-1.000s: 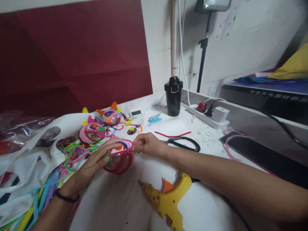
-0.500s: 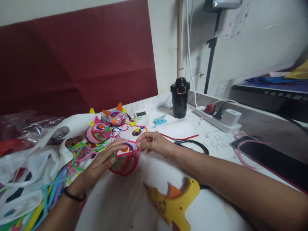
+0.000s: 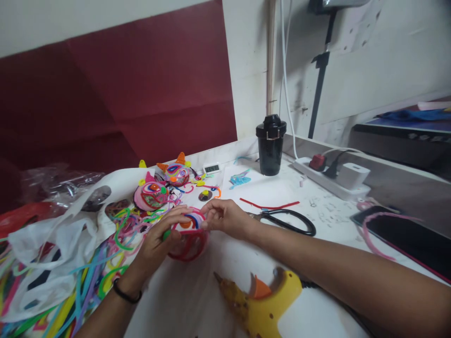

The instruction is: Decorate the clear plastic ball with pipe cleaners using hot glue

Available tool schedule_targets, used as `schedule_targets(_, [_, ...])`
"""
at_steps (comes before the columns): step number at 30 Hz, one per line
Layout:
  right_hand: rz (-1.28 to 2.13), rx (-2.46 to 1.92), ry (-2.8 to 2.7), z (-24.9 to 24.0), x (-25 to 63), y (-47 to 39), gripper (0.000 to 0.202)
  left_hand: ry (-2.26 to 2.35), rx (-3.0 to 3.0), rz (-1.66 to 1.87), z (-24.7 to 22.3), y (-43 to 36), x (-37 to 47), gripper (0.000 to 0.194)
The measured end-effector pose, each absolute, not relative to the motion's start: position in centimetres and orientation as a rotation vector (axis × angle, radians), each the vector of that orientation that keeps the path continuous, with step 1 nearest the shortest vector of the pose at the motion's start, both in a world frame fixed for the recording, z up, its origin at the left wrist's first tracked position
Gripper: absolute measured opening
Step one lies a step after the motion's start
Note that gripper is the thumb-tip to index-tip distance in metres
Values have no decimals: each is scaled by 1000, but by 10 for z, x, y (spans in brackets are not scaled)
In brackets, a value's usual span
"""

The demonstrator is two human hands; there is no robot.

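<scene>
I have my left hand (image 3: 160, 241) gripping the ornament (image 3: 186, 234), right hand (image 3: 225, 217) pinching its rim; pressing the trim needs steadiness.

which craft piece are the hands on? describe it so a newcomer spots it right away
On the white table, look just beyond the yellow glue gun, left of the black scissors. The clear dome piece sits there, wrapped in red and pink pipe cleaners, left hand over it, right hand pinching its edge. Unlike the two finished pieces behind, it has no orange ears.
</scene>
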State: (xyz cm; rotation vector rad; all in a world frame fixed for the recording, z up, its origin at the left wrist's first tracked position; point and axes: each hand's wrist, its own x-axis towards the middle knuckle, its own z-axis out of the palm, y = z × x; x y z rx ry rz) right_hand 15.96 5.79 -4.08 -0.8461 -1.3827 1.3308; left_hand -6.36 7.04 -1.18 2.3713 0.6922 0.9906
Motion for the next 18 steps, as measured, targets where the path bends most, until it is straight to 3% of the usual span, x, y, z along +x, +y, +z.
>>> schedule_targets(7, [1198,-886,-1467,-41,154,51,27,802,2313,1116,-18,68,-64,14])
schedule_targets(11, [1109,-930,-1530,-38,153,46,22,770,2308,1160,-17,66,-62,11])
schedule_targets(18, [907,-967,-1659,-38,154,43,28,832,2258,1189,-25,65,-70,32])
